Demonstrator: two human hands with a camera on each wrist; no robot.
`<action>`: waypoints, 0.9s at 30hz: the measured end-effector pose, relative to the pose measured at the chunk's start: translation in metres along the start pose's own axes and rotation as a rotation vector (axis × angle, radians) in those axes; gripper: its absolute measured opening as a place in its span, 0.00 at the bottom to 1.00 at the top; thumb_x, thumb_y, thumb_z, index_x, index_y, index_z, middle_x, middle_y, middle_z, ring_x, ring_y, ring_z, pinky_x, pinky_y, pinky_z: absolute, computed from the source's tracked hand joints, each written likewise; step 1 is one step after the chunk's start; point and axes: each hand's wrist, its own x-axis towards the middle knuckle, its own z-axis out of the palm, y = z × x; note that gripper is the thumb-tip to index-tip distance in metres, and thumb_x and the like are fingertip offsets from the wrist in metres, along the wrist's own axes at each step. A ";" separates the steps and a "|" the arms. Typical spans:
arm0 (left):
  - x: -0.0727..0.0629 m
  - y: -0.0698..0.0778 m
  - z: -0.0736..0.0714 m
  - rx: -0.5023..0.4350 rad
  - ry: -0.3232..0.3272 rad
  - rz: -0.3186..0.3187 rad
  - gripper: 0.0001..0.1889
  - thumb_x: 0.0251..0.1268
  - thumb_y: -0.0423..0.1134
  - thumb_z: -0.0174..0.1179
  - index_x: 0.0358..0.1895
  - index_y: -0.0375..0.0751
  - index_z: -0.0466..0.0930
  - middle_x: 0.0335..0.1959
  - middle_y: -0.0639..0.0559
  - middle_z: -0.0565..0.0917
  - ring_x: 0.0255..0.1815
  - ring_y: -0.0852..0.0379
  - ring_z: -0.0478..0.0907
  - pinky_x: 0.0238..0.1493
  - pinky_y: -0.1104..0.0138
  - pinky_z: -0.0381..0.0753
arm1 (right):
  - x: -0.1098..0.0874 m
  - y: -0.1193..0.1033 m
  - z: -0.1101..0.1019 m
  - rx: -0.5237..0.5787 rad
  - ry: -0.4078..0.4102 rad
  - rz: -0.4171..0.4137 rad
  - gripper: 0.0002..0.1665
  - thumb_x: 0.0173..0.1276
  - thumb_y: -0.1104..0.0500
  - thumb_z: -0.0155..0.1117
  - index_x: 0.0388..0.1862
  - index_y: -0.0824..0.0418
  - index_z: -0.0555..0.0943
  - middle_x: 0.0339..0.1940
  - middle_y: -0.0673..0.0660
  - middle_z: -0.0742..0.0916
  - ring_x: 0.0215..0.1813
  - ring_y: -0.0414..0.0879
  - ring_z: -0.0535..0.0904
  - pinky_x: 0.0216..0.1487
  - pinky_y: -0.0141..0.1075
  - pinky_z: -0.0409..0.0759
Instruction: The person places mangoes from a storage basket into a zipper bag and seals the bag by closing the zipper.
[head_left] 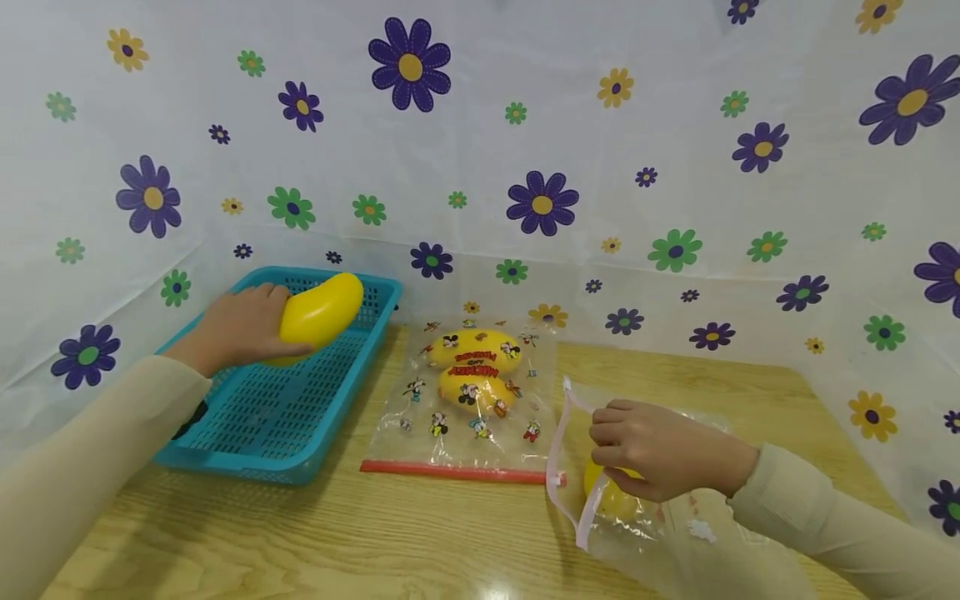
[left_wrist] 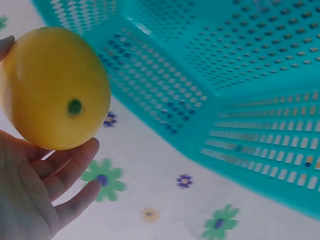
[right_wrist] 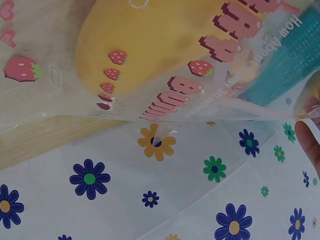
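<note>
My left hand (head_left: 243,329) grips a smooth yellow mango (head_left: 322,312) above the blue basket (head_left: 333,417). The left wrist view shows the mango's dark green stem spot (left_wrist: 74,106), with fingers under the fruit. Over on the right, my right hand (head_left: 652,446) pinches the mouth edge of a clear zip bag (head_left: 645,546) with a pale pink strip. The bag's mouth gapes toward the left. Inside it lies a yellow mango (head_left: 611,500), partly hidden by the hand; the right wrist view shows this mango (right_wrist: 135,45) behind strawberry prints.
Between basket and right hand, a second clear bag (head_left: 405,437) with a red zip strip (head_left: 457,472) lies flat, holding two yellow mangoes (head_left: 487,342). A flower-print sheet (head_left: 480,150) hangs behind the wooden table (head_left: 300,542). A dark piece (head_left: 191,421) shows at the basket's left side.
</note>
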 end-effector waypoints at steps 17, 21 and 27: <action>-0.014 0.109 -0.030 0.036 0.120 0.296 0.39 0.43 0.63 0.63 0.55 0.37 0.71 0.45 0.46 0.79 0.43 0.49 0.73 0.47 0.53 0.75 | 0.000 -0.001 -0.002 -0.005 0.029 -0.010 0.18 0.70 0.55 0.39 0.22 0.51 0.73 0.21 0.44 0.69 0.28 0.38 0.61 0.36 0.31 0.66; -0.017 0.137 -0.026 0.034 0.100 0.385 0.39 0.40 0.63 0.63 0.55 0.40 0.72 0.44 0.48 0.79 0.43 0.51 0.74 0.46 0.54 0.75 | -0.001 0.000 -0.002 -0.005 0.028 -0.011 0.18 0.70 0.55 0.40 0.23 0.50 0.74 0.21 0.44 0.69 0.28 0.38 0.60 0.36 0.31 0.65; -0.020 0.173 -0.017 0.048 0.011 0.490 0.40 0.41 0.65 0.62 0.55 0.40 0.71 0.49 0.47 0.79 0.46 0.50 0.75 0.50 0.55 0.76 | -0.001 0.000 -0.003 -0.004 0.032 -0.017 0.17 0.69 0.55 0.41 0.23 0.50 0.74 0.21 0.45 0.69 0.28 0.38 0.61 0.37 0.32 0.67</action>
